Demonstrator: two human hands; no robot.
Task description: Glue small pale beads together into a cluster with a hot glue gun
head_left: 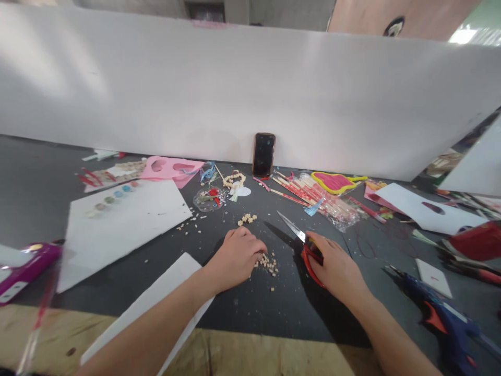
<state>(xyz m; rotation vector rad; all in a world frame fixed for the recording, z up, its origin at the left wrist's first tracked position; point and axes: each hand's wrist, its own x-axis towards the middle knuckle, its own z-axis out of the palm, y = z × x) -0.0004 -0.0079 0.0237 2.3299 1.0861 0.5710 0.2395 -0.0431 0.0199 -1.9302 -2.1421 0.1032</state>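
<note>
Red-handled scissors (298,235) gripped in the right hand (336,269), blades angled away from the body for safe holding; curled left hand (235,256) touches a loose pile of pale beads (266,265) on the dark tabletop (313,318), any grip on them unclear.

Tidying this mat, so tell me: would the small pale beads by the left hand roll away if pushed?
Probably yes: the small pale beads look light and rounded, so they would likely roll or scatter. Strays lying apart across the dark mat suggest they spread easily. Being tiny and loose, they may also slip past the left hand.
</note>
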